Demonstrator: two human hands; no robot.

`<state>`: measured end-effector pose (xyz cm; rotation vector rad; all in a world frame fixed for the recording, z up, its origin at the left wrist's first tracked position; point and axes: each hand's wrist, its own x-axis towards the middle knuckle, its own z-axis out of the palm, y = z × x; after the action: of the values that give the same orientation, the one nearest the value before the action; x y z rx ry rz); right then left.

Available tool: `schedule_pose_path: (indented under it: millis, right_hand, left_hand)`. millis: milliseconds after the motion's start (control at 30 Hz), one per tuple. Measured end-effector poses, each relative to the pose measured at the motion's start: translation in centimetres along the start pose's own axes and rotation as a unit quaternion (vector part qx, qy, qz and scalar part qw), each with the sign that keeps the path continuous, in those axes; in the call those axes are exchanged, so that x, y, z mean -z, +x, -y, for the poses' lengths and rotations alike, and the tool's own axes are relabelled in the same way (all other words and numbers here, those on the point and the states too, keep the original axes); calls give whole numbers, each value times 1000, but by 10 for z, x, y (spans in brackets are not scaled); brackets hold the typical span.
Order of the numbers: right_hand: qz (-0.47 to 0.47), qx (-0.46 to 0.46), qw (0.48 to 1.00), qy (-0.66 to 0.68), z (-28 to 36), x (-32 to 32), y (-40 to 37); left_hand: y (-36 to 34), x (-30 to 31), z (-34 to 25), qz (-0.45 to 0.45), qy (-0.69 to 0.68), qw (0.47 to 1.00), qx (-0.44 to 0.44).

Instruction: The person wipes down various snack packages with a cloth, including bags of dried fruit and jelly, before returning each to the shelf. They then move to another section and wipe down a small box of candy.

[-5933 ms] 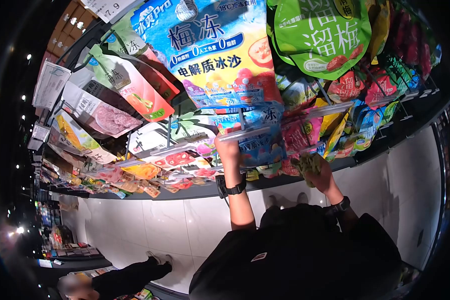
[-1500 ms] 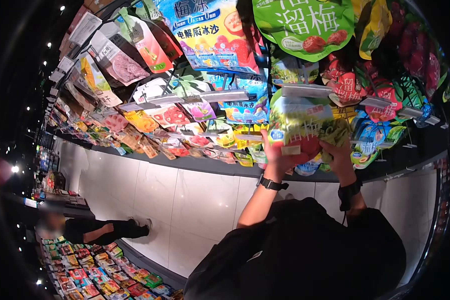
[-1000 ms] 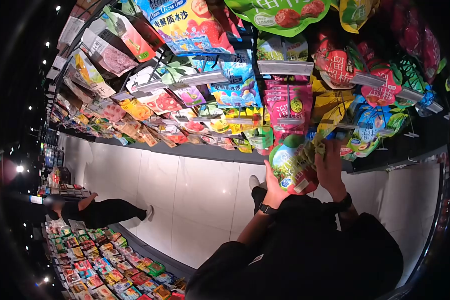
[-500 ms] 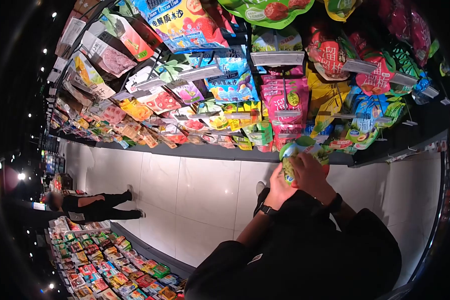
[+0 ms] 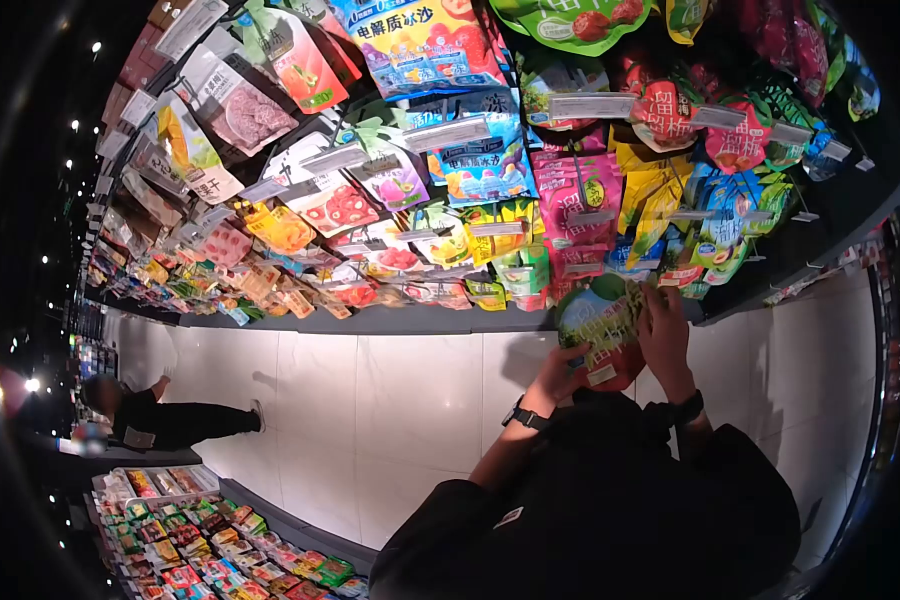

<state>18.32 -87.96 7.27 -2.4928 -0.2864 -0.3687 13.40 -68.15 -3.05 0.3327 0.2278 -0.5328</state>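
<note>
Person in dark clothing [image 5: 175, 421] is seen at the left of the frame, above a low display [image 5: 295, 520] covered with small colourful packets [image 5: 185, 530]. Across the upper frame, bright plastic snack pouches [image 5: 475, 165] are hung from a long dark rack [image 5: 410, 321]. Right of centre, a rounded green-and-red plastic pouch [image 5: 610, 345] is held below the rack: its lower left edge is grasped in the grip of the left hand [image 5: 553, 379], its upper right side in that of the right hand [image 5: 665, 338], and crumpled yellow-green material [image 5: 631, 303] lies beside the latter's fingers.
</note>
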Motion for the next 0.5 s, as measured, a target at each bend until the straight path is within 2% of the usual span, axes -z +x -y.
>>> schedule_pose_path:
  millis: [33, 100, 200, 233, 300, 367, 433, 467, 500]
  right_hand:
    - [1, -25, 1000, 4, 5, -2, 0]
    - [3, -9, 1000, -17, 22, -7, -7]
    - [37, 71, 997, -20, 57, -16, -27]
    - [34, 65, 997, -24, 66, -17, -39]
    - [88, 125, 987, -39, 80, -18, -59]
    - [55, 90, 994, 4, 76, -15, -68]
    - [-96, -67, 987, 112, 53, -18, -78]
    - [-95, -68, 987, 111, 39, -19, -85]
    - [-76, -197, 928, 307, 26, -19, -89]
  left_hand:
    - [-5, 6, -2, 3, 3, 1000, 3]
    - [-21, 1, -4, -19, 56, 998, 12]
    - [-34, 13, -9, -14, 83, 996, 18]
    - [-37, 20, -10, -1, 82, 997, 11]
    - [-42, 32, -10, 4, 50, 998, 32]
    - [-46, 39, -13, 10, 17, 999, 44]
    - [-56, 42, -16, 63, -4, 996, 55]
    - [-61, 46, -17, 63, -5, 996, 56]
    - [-65, 49, -18, 66, -11, 996, 62]
